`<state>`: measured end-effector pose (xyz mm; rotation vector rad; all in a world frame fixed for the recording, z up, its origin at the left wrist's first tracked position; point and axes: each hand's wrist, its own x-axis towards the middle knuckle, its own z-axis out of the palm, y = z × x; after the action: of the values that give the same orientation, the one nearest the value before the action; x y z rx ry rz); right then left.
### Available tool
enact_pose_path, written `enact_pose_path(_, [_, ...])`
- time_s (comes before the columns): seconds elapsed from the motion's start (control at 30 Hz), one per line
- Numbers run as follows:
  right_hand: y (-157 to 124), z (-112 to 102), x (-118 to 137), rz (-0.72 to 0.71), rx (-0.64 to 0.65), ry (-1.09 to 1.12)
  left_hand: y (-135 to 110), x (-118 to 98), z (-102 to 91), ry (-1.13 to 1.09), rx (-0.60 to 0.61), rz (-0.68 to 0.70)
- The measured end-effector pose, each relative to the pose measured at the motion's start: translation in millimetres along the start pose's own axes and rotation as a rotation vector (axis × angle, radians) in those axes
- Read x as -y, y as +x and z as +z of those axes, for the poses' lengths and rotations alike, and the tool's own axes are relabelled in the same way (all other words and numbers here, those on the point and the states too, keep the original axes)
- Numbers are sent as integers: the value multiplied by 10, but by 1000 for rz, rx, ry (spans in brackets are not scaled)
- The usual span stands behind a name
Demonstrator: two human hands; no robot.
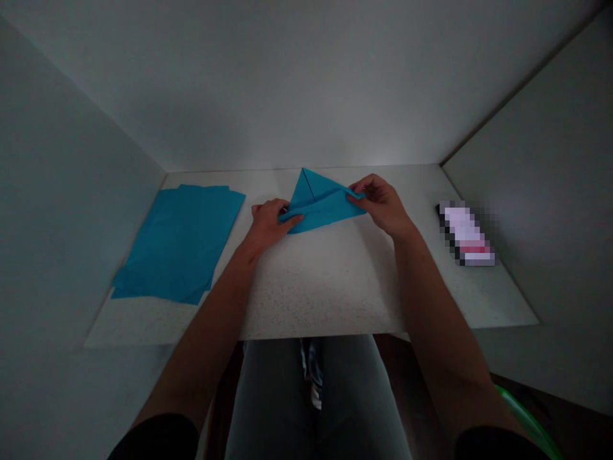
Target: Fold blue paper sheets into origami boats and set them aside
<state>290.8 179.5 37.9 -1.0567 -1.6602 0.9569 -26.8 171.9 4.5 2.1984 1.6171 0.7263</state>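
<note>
Black sleeves [153, 441] sit at the very bottom of the view, and my bare arms [205, 345] reach out of them, up and in over a big white table [325, 300]. Below the table edge I can see my legs [272, 409] in gray pants, and a green curved thing [529, 421] is cut off at the corner. On the left of the table lies a flat pile of blue paper [177, 243]. Between my hands, near the far side of the table, is a folded blue paper [320, 207] shaped like a triangle, with its tip pointing away from me. My left hand [271, 223] and my right hand [380, 206] both pinch it at its ends, and my hands hide parts of it. I can't tell if it touches the table. Off to the right lies a small thing [465, 233], too blurry to make out.
</note>
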Motion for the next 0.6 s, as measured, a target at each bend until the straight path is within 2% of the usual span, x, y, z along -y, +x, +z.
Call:
enact_pose_path(0.13, [19, -44, -62, -22, -71, -106, 20, -39, -57, -41, -106, 35])
enact_pose_path(0.23, [18, -90, -94, -37, -94, -301, 18, -84, -145, -88, -182, 61])
enact_pose_path(0.3, [9, -120, -105, -40, -104, -441, 12, -106, -199, -98, -187, 83])
enact_pose_path(0.37, [-2, -151, -115, -60, -85, -539, 7, -109, -225, -83, -136, 112])
enact_pose_path(0.43, [-13, -185, -135, -91, -28, -595, 3, -94, -219, -54, -29, 156])
enact_pose_path(0.53, [-28, -227, -192, -97, 74, -597, 0, -51, -168, -34, 144, 234])
enact_pose_path(0.6, [-35, -240, -242, -70, 109, -565, -4, -21, -134, -50, 211, 262])
